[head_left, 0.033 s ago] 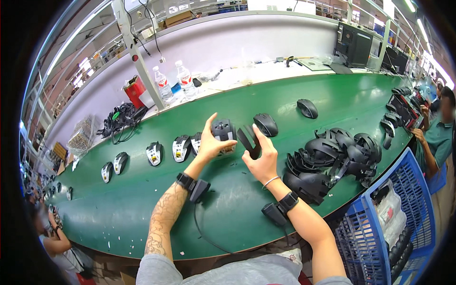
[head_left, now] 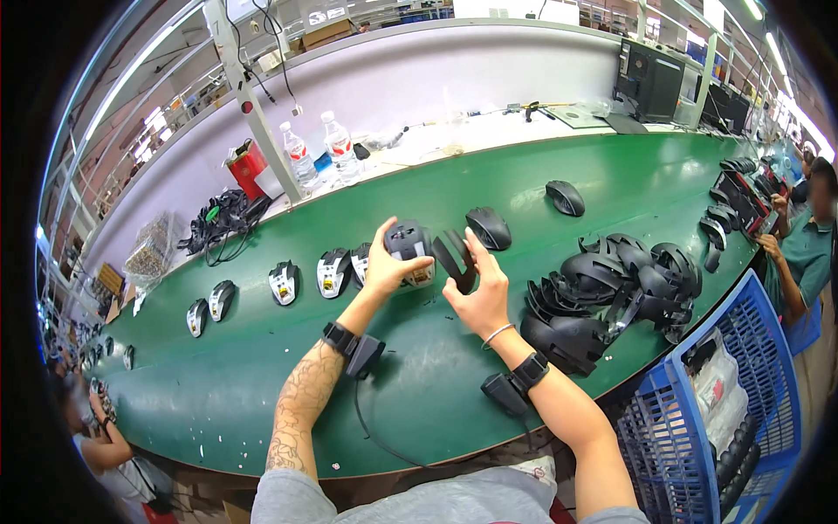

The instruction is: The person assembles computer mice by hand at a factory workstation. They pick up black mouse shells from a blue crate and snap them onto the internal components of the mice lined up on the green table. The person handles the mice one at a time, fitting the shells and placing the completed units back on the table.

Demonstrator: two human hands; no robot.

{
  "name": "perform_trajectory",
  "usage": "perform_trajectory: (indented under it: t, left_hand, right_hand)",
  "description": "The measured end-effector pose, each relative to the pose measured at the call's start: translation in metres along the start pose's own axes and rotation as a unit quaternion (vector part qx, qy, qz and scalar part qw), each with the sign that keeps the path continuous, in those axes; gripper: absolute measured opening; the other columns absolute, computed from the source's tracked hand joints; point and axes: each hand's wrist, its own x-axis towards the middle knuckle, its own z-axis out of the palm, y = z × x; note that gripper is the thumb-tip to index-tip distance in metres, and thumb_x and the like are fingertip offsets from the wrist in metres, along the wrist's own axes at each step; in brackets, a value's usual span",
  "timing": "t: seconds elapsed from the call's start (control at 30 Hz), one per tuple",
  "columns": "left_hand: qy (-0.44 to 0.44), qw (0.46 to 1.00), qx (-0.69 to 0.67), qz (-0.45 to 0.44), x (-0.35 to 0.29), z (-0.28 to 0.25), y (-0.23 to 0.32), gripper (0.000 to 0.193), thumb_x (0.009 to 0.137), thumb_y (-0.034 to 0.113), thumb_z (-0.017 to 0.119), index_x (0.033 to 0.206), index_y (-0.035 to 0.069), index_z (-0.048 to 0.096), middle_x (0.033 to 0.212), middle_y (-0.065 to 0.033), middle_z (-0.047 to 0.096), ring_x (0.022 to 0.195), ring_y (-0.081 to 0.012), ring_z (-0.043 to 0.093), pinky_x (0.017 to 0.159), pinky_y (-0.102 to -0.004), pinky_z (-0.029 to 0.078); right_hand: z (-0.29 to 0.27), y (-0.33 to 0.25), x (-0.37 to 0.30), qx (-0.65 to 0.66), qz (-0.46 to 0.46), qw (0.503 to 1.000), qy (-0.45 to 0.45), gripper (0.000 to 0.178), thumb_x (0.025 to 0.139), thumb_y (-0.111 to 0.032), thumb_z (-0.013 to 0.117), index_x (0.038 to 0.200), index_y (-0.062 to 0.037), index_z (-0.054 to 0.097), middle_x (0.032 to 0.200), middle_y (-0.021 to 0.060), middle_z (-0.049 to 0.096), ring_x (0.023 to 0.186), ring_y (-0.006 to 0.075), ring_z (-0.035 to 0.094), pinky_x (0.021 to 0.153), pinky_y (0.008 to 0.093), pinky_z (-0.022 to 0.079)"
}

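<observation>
My left hand (head_left: 387, 265) is closed round a partly assembled computer mouse (head_left: 407, 242), dark on top with a pale underside. Just to its right, my right hand (head_left: 482, 293) pinches a thin black mouse shell (head_left: 454, 262) between thumb and fingers. A small gap separates the shell from the mouse body. Beyond my right hand rests a black mouse (head_left: 488, 229), with another black mouse (head_left: 565, 199) farther to the right. Left of my left hand, several open mouse bodies, one a white-and-black mouse body (head_left: 333, 272), lie in a row.
A heap of black mouse shells (head_left: 611, 293) covers the right of the green bench (head_left: 419, 367). Close by is a blue plastic basket (head_left: 676, 419). Water bottles (head_left: 340, 144) and a cable bundle (head_left: 223, 218) are at the back left. Co-workers sit at both far ends.
My left hand and the mouse body have dropped slightly toward me. The shell in my right hand has shifted a little to the left.
</observation>
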Motion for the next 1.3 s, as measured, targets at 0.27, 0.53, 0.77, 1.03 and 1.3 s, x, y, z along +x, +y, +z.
perform_trajectory:
  t: [0.27,0.53,0.77,1.03,1.3]
  left_hand:
    - [-0.052,0.864,-0.41,-0.286,-0.035,-0.001,0.006,0.041,0.091,0.041,0.048,0.116,0.009,0.051,0.108,-0.0091,0.06,0.105,-0.0215,0.058,0.092,-0.0374,0.047]
    - [-0.089,0.932,-0.31,-0.165,-0.05,0.009,0.002,0.042,0.093,0.038,0.043,0.129,0.016,0.038,0.124,-0.0055,0.051,0.112,-0.0196,0.054,0.092,-0.0378,0.048]
    - [-0.075,0.925,-0.31,-0.206,-0.054,0.013,0.025,0.05,0.087,0.015,0.061,0.129,0.017,0.033,0.117,-0.0085,0.052,0.102,-0.0186,0.057,0.077,-0.032,0.053]
    - [-0.015,0.944,-0.274,-0.183,-0.051,0.006,0.013,0.053,0.078,0.0,0.069,0.123,0.008,0.042,0.109,-0.0076,0.057,0.098,-0.0209,0.061,0.077,-0.0345,0.055]
    - [-0.02,0.905,-0.367,-0.216,-0.046,-0.003,0.018,0.042,0.077,0.005,0.069,0.115,0.004,0.05,0.106,-0.0067,0.059,0.099,-0.0198,0.061,0.089,-0.0383,0.051]
  right_hand:
    - [0.017,-0.004,-0.018,0.011,-0.027,0.997,-0.076,0.053,0.066,-0.019,0.078,0.111,0.0037,0.061,0.105,0.0156,0.06,0.098,0.0299,0.057,0.088,0.0374,0.047]
    - [0.016,0.0,-0.015,-0.008,-0.01,0.998,-0.057,0.052,0.066,-0.02,0.08,0.11,0.002,0.064,0.105,0.0146,0.06,0.098,0.0293,0.057,0.086,0.0369,0.048]
    - [0.015,0.003,-0.013,-0.02,-0.031,0.996,-0.082,0.053,0.067,-0.019,0.079,0.115,-0.0008,0.062,0.11,0.0145,0.058,0.104,0.0304,0.053,0.09,0.0383,0.045]
    - [0.019,-0.001,-0.018,-0.065,-0.018,0.993,-0.092,0.056,0.074,-0.02,0.075,0.123,-0.0014,0.056,0.116,0.0165,0.055,0.106,0.0318,0.052,0.094,0.0394,0.043]
    - [0.025,0.034,-0.021,0.307,0.374,0.867,-0.122,0.028,0.092,-0.03,0.06,0.084,-0.003,0.062,0.074,-0.0005,0.059,0.067,0.0079,0.053,0.065,0.022,0.045]
